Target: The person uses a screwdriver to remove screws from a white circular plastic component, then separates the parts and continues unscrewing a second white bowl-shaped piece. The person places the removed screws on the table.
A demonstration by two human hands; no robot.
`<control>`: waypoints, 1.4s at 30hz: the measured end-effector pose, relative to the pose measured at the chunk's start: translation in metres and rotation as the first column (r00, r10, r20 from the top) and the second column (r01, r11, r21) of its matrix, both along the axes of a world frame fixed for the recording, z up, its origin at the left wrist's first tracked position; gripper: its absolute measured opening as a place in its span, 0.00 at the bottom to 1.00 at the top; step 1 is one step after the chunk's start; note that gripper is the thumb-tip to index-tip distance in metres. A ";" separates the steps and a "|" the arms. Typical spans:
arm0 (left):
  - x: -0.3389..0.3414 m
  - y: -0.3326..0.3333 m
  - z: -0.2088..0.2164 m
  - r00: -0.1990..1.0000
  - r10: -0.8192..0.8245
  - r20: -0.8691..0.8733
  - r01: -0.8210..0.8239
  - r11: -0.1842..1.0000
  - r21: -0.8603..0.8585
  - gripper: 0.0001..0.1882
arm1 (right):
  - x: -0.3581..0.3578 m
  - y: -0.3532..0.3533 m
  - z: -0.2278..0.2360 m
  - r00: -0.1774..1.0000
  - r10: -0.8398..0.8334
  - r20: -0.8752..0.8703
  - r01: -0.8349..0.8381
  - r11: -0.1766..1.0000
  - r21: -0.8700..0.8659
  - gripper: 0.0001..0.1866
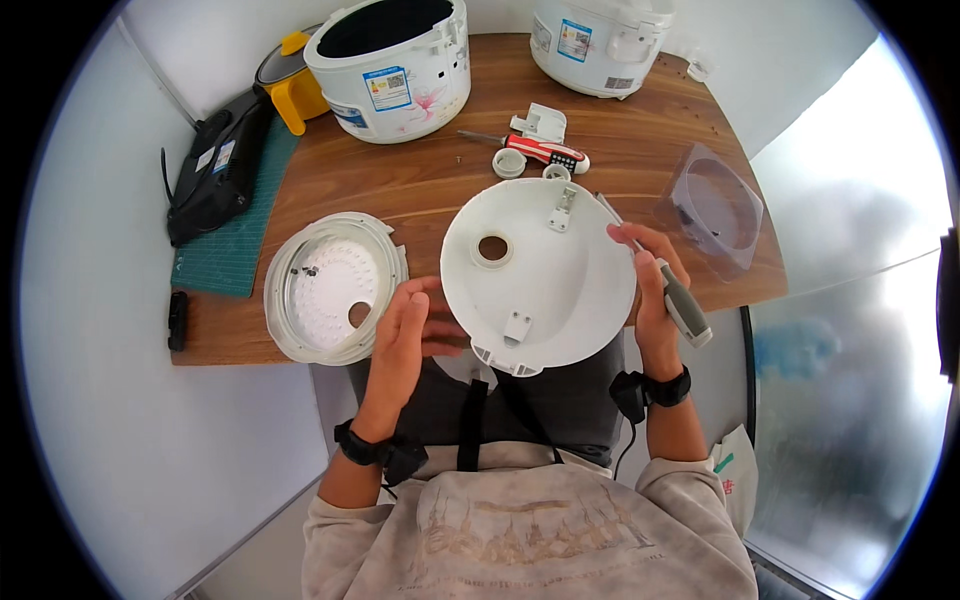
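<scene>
A round white plastic rice-cooker lid cover (585, 290) is raised at the table's front edge above my lap, its hollow inside facing up. It has a round hole at left and two small white brackets. My right hand (655, 290) is closed around a screwdriver (684, 303) with a grey-and-white handle; its shaft points along the cover's right rim, and the fingers are against that rim. My left hand (405, 335) is beside the cover's lower left edge, fingers apart; whether they touch it I cannot tell. Left of it lies a round white inner lid (330, 240) with several small dark screws.
Behind the cover lie a red-and-white screwdriver (545, 151), white caps (509, 163) and a white plastic part (543, 122). Two white cooker bodies (440, 95) (600, 50) stand at the back. A clear plastic tray (712, 212) is at right, a black device (225, 160) on a green mat (215, 260) at left.
</scene>
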State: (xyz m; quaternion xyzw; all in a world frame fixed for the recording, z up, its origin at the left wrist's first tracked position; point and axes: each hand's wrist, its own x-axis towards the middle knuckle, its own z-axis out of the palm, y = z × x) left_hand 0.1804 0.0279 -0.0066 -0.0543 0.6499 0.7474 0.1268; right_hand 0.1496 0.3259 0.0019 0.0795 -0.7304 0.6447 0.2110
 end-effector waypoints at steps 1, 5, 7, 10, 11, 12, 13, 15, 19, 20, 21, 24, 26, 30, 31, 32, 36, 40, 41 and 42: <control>-0.004 -0.004 -0.003 0.999 0.002 -0.032 -0.003 1.000 -0.030 0.19 | 0.000 -0.001 -0.002 1.000 0.000 0.004 0.000 0.999 0.036 0.19; -0.011 -0.009 -0.015 0.961 -0.017 -0.277 -0.088 0.928 -0.363 0.07 | 0.001 -0.008 -0.005 1.000 0.007 -0.006 -0.006 0.992 0.123 0.18; -0.009 -0.005 -0.010 0.937 -0.054 -0.346 -0.117 0.882 -0.456 0.05 | 0.003 -0.011 -0.004 1.000 -0.003 0.002 0.003 0.988 0.151 0.17; -0.008 -0.002 -0.008 0.859 -0.128 -0.496 -0.201 0.806 -0.556 0.05 | 0.004 -0.012 -0.002 0.999 -0.026 0.025 0.021 0.981 0.193 0.16; -0.009 -0.002 -0.008 0.820 -0.158 -0.549 -0.238 0.780 -0.579 0.06 | 0.001 -0.012 -0.003 1.000 -0.024 0.014 0.021 0.982 0.189 0.16; -0.010 -0.003 -0.009 0.804 -0.183 -0.565 -0.243 0.767 -0.594 0.06 | 0.000 -0.013 -0.003 1.000 -0.022 0.006 0.020 0.983 0.185 0.16; -0.011 -0.006 -0.011 0.787 -0.209 -0.580 -0.249 0.753 -0.609 0.06 | -0.001 -0.014 -0.003 1.000 -0.019 0.007 0.018 0.983 0.182 0.16; -0.014 -0.011 -0.012 0.766 -0.248 -0.593 -0.248 0.737 -0.629 0.07 | -0.004 -0.015 -0.002 1.000 -0.015 0.009 0.013 0.984 0.177 0.15; -0.028 -0.029 -0.009 0.742 -0.313 -0.593 -0.230 0.712 -0.663 0.06 | -0.012 -0.017 -0.001 0.999 0.029 0.030 -0.033 0.986 0.161 0.15; -0.033 -0.032 -0.007 0.733 -0.331 -0.594 -0.229 0.702 -0.674 0.06 | -0.012 -0.017 -0.001 0.998 0.035 0.052 -0.043 0.987 0.153 0.15; -0.037 -0.035 -0.003 0.743 -0.340 -0.576 -0.217 0.692 -0.689 0.06 | -0.013 -0.018 -0.001 0.996 0.046 0.077 -0.056 0.988 0.141 0.15; -0.051 -0.042 0.000 0.729 -0.391 -0.561 -0.217 0.646 -0.732 0.07 | -0.019 -0.021 0.000 0.999 0.046 0.030 -0.049 0.989 0.138 0.14; -0.058 -0.046 0.000 0.758 -0.389 -0.524 -0.184 0.643 -0.744 0.08 | -0.023 -0.021 -0.001 0.998 0.061 0.012 -0.062 0.988 0.139 0.15; -0.075 -0.034 0.001 0.883 -0.228 -0.411 -0.094 0.771 -0.630 0.12 | -0.032 -0.018 -0.004 0.996 0.092 0.020 -0.094 0.987 0.133 0.15; -0.080 -0.028 0.003 0.892 -0.204 -0.403 -0.106 0.774 -0.625 0.12 | -0.033 -0.018 -0.004 0.994 0.102 0.043 -0.106 0.988 0.115 0.15; -0.085 -0.020 0.007 0.901 -0.179 -0.395 -0.117 0.776 -0.619 0.12 | -0.033 -0.017 -0.005 0.992 0.112 0.065 -0.118 0.988 0.098 0.15; -0.112 -0.010 0.021 0.936 -0.119 -0.330 -0.066 0.864 -0.499 0.14 | -0.038 -0.011 -0.005 0.991 0.113 0.076 -0.120 0.989 0.087 0.15; -0.145 -0.009 0.034 0.937 -0.315 -0.155 0.219 0.870 -0.443 0.20 | -0.045 -0.010 -0.006 0.982 0.172 0.082 -0.181 0.977 0.111 0.15; -0.152 -0.006 0.039 0.935 -0.334 -0.117 0.254 0.864 -0.436 0.21 | -0.048 -0.005 -0.008 0.976 0.192 0.102 -0.203 0.974 0.104 0.15; -0.156 0.000 0.050 0.933 -0.352 -0.078 0.287 0.857 -0.428 0.22 | -0.051 -0.002 -0.009 0.969 0.215 0.123 -0.227 0.969 0.096 0.15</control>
